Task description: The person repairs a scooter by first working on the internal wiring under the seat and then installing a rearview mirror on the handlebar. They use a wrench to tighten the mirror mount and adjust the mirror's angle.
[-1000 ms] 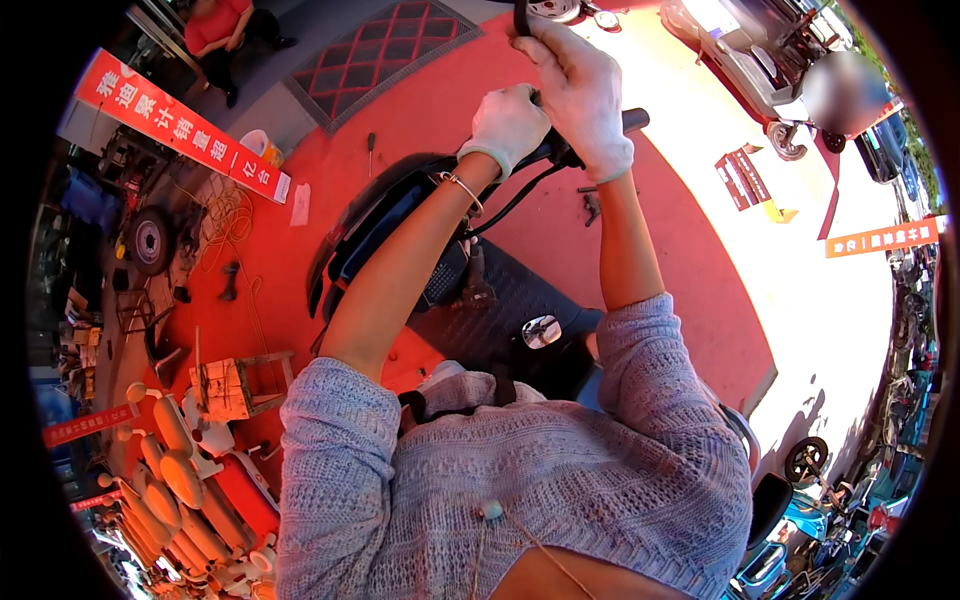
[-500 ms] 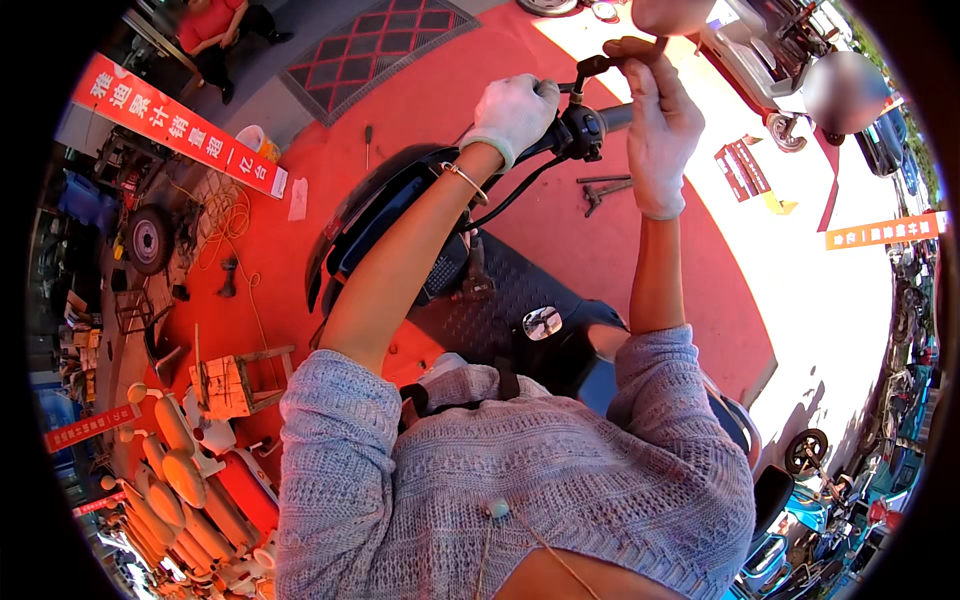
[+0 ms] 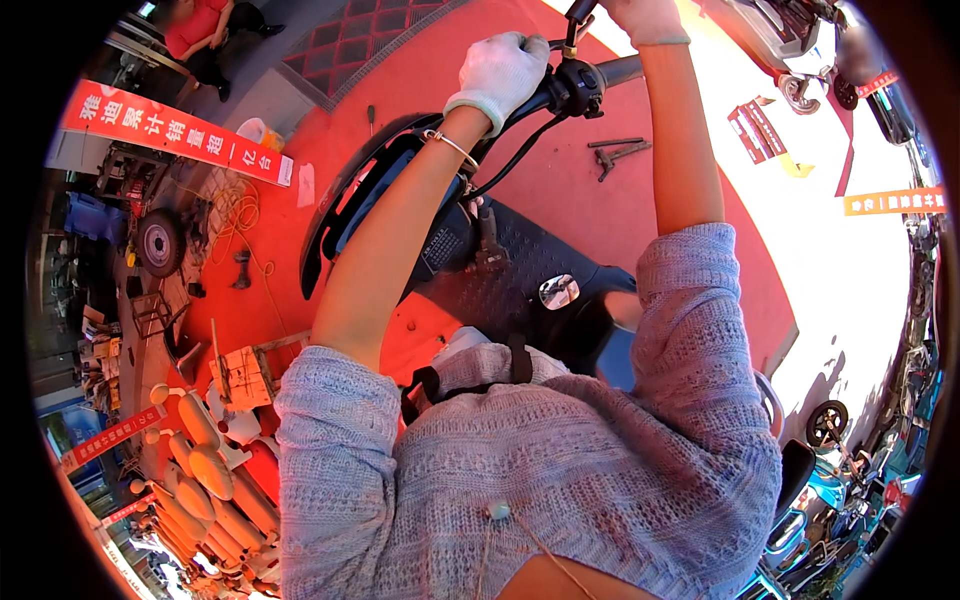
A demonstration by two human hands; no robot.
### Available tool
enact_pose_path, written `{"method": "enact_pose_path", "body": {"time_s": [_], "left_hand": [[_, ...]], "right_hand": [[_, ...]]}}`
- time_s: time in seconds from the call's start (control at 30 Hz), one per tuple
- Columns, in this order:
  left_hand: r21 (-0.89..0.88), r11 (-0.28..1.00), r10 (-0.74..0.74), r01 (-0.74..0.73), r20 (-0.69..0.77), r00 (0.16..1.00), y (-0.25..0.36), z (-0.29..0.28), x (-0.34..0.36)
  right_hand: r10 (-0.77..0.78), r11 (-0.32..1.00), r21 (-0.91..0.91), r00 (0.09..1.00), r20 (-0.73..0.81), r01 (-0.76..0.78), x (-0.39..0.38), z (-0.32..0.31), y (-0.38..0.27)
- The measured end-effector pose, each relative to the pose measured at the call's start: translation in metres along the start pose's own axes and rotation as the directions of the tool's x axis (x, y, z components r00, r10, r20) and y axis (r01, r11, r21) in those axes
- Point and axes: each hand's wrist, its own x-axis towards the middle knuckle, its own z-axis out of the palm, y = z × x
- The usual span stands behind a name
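Both my hands wear white gloves at the handlebar of a dark scooter. My left hand [image 3: 503, 75] is closed in a fist beside the handlebar's switch housing [image 3: 577, 88]; what it may grip is hidden. A black mirror stem [image 3: 578, 12] rises from the housing and runs out at the top edge. My right hand [image 3: 650, 18] is raised to the right of the stem, its fingers cut off by the upper edge. Below it lies the handlebar grip [image 3: 620, 69]. On the footboard [image 3: 520, 255] rests a dark power tool [image 3: 489, 245], with a small mirror [image 3: 559, 292] nearby.
Metal tools [image 3: 618, 155] and a torn red carton [image 3: 757, 132] lie on the ground. A screwdriver [image 3: 371, 118] and a yellow cable [image 3: 240, 225] are to the left. Several orange-lit scooters [image 3: 205, 470] stand lower left. A person in red [image 3: 205, 30] sits at the upper left.
My right hand has moved up, partly out of the picture. My left hand has shifted slightly up and left, still closed. The round mirror head at the top has left the view.
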Motion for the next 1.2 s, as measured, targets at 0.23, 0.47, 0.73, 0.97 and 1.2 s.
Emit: {"method": "enact_pose_path", "body": {"time_s": [0.23, 0.47, 0.73, 0.97, 1.2], "left_hand": [[-0.009, 0.999, 0.04, -0.041, -0.029, 0.999, -0.007, -0.002, -0.004], [0.078, 0.994, 0.081, -0.078, -0.036, 0.996, -0.022, -0.001, 0.006], [0.041, 0.998, -0.044, 0.042, 0.046, 0.998, 0.009, -0.007, -0.002], [0.031, 0.999, -0.01, 0.011, -0.01, 1.0, 0.006, -0.002, -0.001], [0.027, 1.0, -0.004, 0.005, -0.026, 1.0, 0.005, -0.007, -0.004]], "right_hand": [[-0.348, 0.883, -0.402, 0.914, -0.209, 0.244, -0.119, 0.077, -0.051], [-0.448, 0.114, -0.821, 0.766, 0.461, 0.56, -0.048, 0.136, -0.001], [0.155, 0.881, 0.435, 0.983, 0.1, -0.183, 0.025, -0.024, 0.027], [-0.576, 0.622, -0.649, 0.817, -0.001, 0.438, -0.115, 0.087, -0.029], [-0.025, 0.265, -0.895, 0.93, 0.366, 0.359, -0.015, 0.132, -0.004]]}}
